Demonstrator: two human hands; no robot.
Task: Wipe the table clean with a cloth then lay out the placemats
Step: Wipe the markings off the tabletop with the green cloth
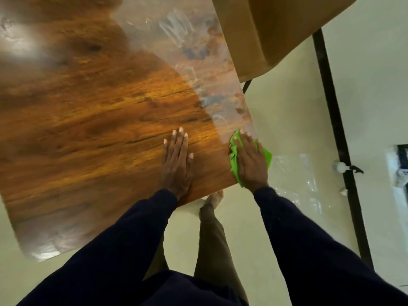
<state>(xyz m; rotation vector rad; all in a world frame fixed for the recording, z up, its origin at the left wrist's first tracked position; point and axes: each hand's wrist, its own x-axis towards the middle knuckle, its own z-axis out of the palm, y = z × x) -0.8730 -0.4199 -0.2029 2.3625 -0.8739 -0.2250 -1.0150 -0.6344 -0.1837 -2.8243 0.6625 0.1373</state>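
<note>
A glossy wooden table (92, 120) fills the left and middle of the head view. My right hand (250, 161) lies flat, fingers straight, pressing a bright green cloth (234, 161) onto the table's near right corner, at the edge. My left hand (176, 160) rests flat on the bare wood just left of it, fingers straight and holding nothing. Wet smear marks (176, 27) streak the shiny strip along the table's right edge. No placemats are in view.
A tan chair (276, 32) stands at the table's far right corner. A black strip (335, 120) crosses the pale floor on the right, with clear plastic wrap (295, 173) and small white items (341, 167) beside it. My leg and foot (213, 199) show below the table edge.
</note>
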